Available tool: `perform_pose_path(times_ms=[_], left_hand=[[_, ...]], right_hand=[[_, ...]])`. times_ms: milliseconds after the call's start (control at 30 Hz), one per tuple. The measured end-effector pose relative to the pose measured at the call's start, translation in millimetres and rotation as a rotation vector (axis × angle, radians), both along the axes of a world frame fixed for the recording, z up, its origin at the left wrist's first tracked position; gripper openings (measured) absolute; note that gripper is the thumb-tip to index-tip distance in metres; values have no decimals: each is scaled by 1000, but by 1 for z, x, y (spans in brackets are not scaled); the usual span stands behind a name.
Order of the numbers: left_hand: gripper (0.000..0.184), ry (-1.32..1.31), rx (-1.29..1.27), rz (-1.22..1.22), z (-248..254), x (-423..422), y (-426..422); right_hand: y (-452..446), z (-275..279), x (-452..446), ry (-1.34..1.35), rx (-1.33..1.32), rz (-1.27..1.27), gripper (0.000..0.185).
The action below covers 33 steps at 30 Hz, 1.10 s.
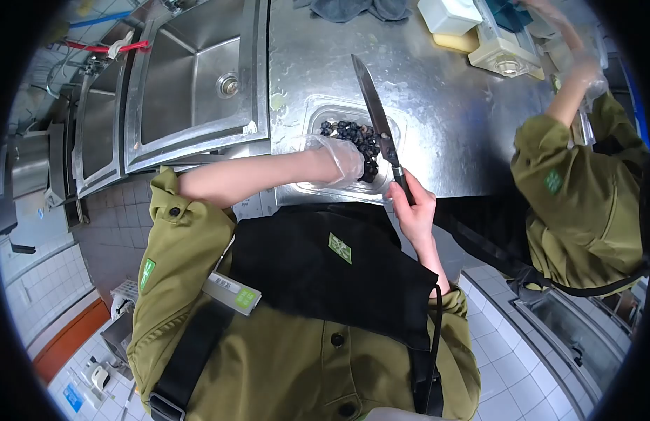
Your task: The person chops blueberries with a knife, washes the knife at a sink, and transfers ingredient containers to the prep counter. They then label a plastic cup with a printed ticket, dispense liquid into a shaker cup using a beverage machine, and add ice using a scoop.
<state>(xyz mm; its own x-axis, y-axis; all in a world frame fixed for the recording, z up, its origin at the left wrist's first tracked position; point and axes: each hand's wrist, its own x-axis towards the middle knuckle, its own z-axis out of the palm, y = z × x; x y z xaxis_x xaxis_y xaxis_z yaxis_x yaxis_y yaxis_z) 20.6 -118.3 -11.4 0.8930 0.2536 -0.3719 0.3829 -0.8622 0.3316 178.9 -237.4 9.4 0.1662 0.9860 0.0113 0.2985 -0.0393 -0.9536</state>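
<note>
The knife (370, 98) lies in the grasp of the right hand (417, 210), whose fingers are wrapped around its black handle (403, 184) at the front edge of the desk (458, 126). Its long blade slants up and away to the left, crossing above the right part of a clear tray (397, 126), with the tip beyond the tray's far rim. The left hand (347, 163), in a loose clear plastic glove, reaches into the same tray beside a scatter of dark pieces (347, 133); its fingers are hidden, so whether they grip anything cannot be told. The tray sits on the metal desk, just in front of the black apron (318, 274). To the left is a steel sink (174, 105) with a round drain. At the far edge lies a crumpled grey-blue cloth (360, 8); farther right stand a white container (449, 15) and a cream-coloured box (504, 57). Well to the right, a co-worker's olive sleeve (546, 144) extends toward the far side.
</note>
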Motion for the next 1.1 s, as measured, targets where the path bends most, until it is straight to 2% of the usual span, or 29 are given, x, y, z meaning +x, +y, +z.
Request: perform_pose_path(times_ms=[67,167,300,400,567,667,700,800,833,933,1100], left_hand=[[10,-85,6,20,-6,-1,-2],[9,29,148,-61,-5,9,-6],[17,-2,236,-189,-2,8,1],[9,-26,176,-136,-4,2,12],[25,-63,-273,259,17,-13,38],[25,-473,-577,589,37,-24,39],[23,-478,-907,749,38,-29,42],[21,-688,-1312,957,30,-40,38],[22,-765,-1527,939,32,-44,37],[24,-902,-1627,1183,31,-47,33],[24,-1100,-1743,1081,31,-44,33]], right_hand=[[1,1,0,-19,5,2,26],[1,2,-1,-15,-8,3,26],[5,4,-3,-11,2,-11,26],[7,9,-2,-11,11,-14,26],[9,7,-2,-11,11,-30,26],[13,7,-3,-8,1,-21,26],[13,7,-3,-6,-3,-18,26],[16,5,-5,-4,35,5,26],[18,3,-6,-22,74,29,27],[24,5,-8,-4,66,72,27],[27,8,-8,14,47,145,27]])
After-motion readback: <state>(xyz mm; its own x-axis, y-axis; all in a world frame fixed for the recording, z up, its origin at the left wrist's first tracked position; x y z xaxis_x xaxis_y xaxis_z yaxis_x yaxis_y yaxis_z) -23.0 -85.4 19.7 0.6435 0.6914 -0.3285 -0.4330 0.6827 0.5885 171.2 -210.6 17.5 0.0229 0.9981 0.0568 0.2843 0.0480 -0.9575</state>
